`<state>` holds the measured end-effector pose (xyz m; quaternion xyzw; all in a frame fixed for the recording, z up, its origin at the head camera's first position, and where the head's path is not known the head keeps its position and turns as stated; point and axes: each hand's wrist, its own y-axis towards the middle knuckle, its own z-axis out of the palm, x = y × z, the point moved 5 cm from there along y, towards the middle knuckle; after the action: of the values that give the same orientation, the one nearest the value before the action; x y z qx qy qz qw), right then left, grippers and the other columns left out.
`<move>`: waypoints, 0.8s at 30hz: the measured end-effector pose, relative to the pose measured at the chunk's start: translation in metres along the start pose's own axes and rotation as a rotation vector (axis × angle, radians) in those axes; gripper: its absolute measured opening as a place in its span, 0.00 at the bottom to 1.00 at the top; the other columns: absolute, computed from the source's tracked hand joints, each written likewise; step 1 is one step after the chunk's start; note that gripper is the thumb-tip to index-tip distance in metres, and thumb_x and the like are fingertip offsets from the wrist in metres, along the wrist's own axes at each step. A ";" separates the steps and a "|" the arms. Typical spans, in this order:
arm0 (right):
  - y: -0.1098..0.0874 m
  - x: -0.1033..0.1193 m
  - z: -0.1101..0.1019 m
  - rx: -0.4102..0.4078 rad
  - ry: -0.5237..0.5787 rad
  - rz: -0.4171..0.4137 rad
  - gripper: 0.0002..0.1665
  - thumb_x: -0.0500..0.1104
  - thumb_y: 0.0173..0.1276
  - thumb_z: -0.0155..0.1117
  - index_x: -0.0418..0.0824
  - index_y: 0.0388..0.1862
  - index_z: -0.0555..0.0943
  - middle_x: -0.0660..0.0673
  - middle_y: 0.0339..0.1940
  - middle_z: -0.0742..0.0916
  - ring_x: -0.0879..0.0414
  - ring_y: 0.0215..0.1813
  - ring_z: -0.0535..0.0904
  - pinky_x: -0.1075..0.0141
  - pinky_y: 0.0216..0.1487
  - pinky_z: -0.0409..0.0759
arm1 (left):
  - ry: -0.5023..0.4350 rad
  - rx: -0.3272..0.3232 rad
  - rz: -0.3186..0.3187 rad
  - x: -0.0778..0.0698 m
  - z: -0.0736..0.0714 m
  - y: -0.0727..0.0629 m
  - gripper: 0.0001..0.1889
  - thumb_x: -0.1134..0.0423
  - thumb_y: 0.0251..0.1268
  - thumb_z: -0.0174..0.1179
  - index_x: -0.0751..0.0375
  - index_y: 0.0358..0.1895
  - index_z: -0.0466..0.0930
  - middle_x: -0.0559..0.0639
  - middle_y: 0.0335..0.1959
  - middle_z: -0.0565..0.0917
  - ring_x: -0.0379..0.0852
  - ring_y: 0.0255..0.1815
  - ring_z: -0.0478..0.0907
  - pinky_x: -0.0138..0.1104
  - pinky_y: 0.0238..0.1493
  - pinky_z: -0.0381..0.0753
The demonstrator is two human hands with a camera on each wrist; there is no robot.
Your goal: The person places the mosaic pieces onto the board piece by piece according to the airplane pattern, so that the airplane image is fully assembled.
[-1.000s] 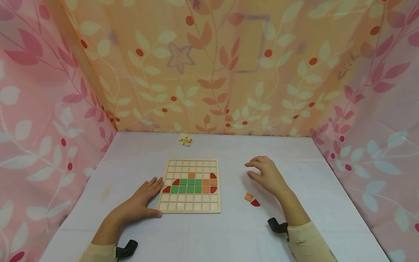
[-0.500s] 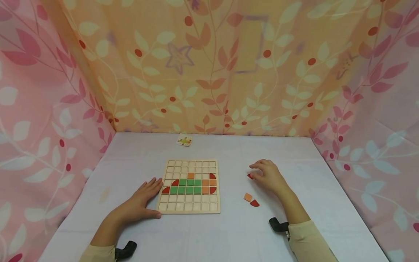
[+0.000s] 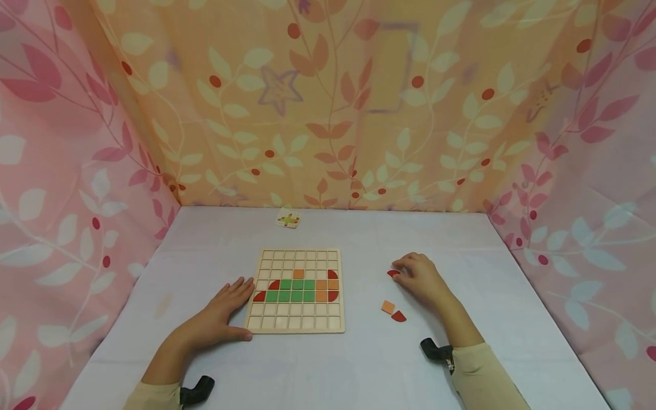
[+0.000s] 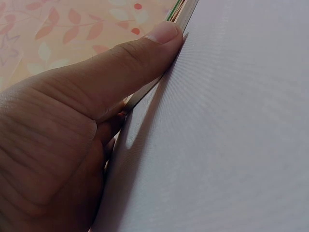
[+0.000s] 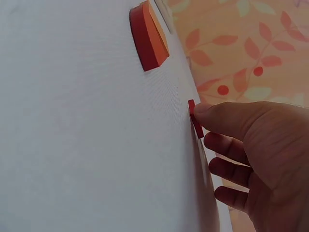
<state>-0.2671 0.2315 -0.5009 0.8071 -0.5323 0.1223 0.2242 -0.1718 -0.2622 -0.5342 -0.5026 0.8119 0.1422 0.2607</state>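
Observation:
A square wooden grid board (image 3: 295, 324) lies on the white table, bearing green and orange squares and several red quarter-circle tiles. My left hand (image 3: 217, 316) rests along its left side, fingers extended and thumb at the near corner. In the left wrist view the thumb (image 4: 145, 48) lies against the board's edge. To the right of the board, my right hand (image 3: 421, 280) pinches a red quarter-circle tile (image 3: 392, 273) between thumb and fingertips. The right wrist view shows the thumb on this red tile (image 5: 195, 119), close over the table, the other fingers loosely bent.
Nearer than the right hand lie a loose orange square tile (image 3: 388, 307) and another red quarter-circle tile (image 3: 398, 316), side by side. A small picture card (image 3: 288, 218) lies beyond the board. Patterned curtains (image 3: 328, 114) enclose the table at the back and sides.
My right hand has shifted slightly right and towards me, and its thumb and fingers have closed on the red tile, which was hidden before. The left hand and the board stay in place.

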 end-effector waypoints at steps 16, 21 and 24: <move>0.000 0.002 0.003 0.017 -0.035 -0.064 0.14 0.42 0.61 0.77 0.44 0.47 0.90 0.48 0.42 0.87 0.47 0.49 0.78 0.50 0.52 0.75 | -0.002 0.009 -0.013 -0.002 0.000 -0.001 0.65 0.31 0.44 0.75 0.56 0.83 0.52 0.48 0.85 0.50 0.56 0.86 0.40 0.17 0.73 0.19; 0.001 0.002 0.004 0.032 -0.036 -0.062 0.14 0.42 0.62 0.76 0.46 0.47 0.90 0.49 0.42 0.87 0.48 0.48 0.78 0.51 0.52 0.74 | -0.004 0.010 -0.019 -0.002 0.000 -0.001 0.64 0.32 0.44 0.75 0.56 0.83 0.52 0.47 0.85 0.50 0.55 0.86 0.39 0.20 0.75 0.20; 0.001 0.003 0.004 0.027 -0.029 -0.070 0.13 0.41 0.62 0.76 0.45 0.47 0.90 0.49 0.41 0.87 0.48 0.48 0.78 0.51 0.51 0.74 | -0.010 0.009 -0.022 -0.003 -0.001 -0.001 0.64 0.32 0.44 0.75 0.55 0.83 0.52 0.47 0.85 0.50 0.55 0.86 0.39 0.22 0.77 0.21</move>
<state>-0.2673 0.2267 -0.5025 0.8300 -0.5052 0.1096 0.2095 -0.1696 -0.2609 -0.5314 -0.5098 0.8055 0.1381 0.2687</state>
